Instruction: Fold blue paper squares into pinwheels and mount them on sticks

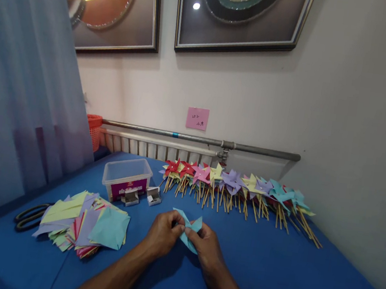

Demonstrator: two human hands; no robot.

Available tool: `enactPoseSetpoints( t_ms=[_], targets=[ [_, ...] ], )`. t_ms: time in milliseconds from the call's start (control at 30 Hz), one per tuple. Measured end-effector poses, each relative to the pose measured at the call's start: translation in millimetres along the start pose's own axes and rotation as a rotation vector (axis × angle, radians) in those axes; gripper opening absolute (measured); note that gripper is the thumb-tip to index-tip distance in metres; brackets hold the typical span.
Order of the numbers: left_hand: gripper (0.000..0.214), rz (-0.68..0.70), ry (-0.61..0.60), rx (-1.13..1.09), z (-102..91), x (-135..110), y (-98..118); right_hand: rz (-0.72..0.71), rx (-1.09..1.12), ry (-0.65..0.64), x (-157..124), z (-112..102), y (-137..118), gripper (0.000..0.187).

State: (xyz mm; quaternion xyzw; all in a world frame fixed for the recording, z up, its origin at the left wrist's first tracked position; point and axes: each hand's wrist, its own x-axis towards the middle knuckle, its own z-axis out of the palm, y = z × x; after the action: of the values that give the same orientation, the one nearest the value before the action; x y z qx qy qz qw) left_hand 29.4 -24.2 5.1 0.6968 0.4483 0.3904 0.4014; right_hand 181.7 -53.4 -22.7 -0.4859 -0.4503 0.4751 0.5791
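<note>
Just above the blue table, my left hand (pixel 165 231) and my right hand (pixel 208 247) hold a light blue paper pinwheel (pixel 188 244) between them. Both hands are closed, thumbs and fingers pinching it near its centre. Its points are folded inward and stick out past the fingers. Whether a pin is at the centre I cannot tell. To the left lies a pile of coloured paper squares (pixel 109 226), with black-handled scissors (pixel 30 216) partly under it. Two small open boxes (pixel 154 196) stand beyond my left hand; their contents are too small to name.
A clear plastic tub (pixel 128 174) with a purple label stands behind the small boxes. Pinwheels on sticks (pixel 232 182) lie in a long row along the wall. A pipe (pixel 263 151) runs above them. A blue curtain (pixel 26 84) hangs at left, near a red basket (pixel 93 132).
</note>
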Motion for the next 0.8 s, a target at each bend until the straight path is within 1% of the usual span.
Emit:
enactPoseSetpoints(
  t_ms=[233, 267, 333, 400, 433, 467, 567, 600, 700, 800],
  targets=[
    [0.008, 0.049, -0.005, -0.087, 1.5, 0.0, -2.9, 0.013, 0.038, 0.065, 11.3, -6.3, 14.8, 0.041],
    [0.009, 0.053, 0.018, -0.110, 0.4, 0.7, -1.9, 0.018, 0.048, 0.075, 12.6, -6.8, 16.6, 0.043],
    [0.013, 0.029, 0.114, -0.181, -2.5, 2.9, 0.6, 0.032, 0.083, 0.080, 14.2, -7.2, 19.9, 0.047],
    [0.022, -0.040, 0.199, -0.297, -5.7, 5.5, 2.3, 0.045, 0.116, 0.065, 14.4, -6.6, 22.2, 0.049],
    [0.027, -0.086, 0.197, -0.367, -6.8, 6.5, 2.5, 0.049, 0.123, 0.057, 14.1, -6.1, 22.7, 0.050],
    [0.031, -0.134, 0.159, -0.436, -7.5, 7.2, 2.1, 0.049, 0.122, 0.047, 13.5, -5.6, 22.6, 0.050],
    [0.039, -0.245, -0.056, -0.604, -6.0, 7.4, -2.0, 0.043, 0.079, 0.027, 10.7, -4.1, 18.6, 0.047],
    [0.040, -0.266, -0.104, -0.633, -4.6, 7.2, -3.9, 0.039, 0.063, 0.024, 9.4, -3.6, 16.2, 0.045],
    [0.039, -0.300, -0.131, -0.649, 0.0, 6.5, -7.6, 0.023, 0.021, 0.009, 5.5, -2.3, 9.0, 0.042],
    [0.034, -0.290, -0.157, -0.641, 2.0, 5.7, -6.2, 0.000, -0.015, -0.001, 3.5, -0.9, 5.3, 0.041]
  ],
)
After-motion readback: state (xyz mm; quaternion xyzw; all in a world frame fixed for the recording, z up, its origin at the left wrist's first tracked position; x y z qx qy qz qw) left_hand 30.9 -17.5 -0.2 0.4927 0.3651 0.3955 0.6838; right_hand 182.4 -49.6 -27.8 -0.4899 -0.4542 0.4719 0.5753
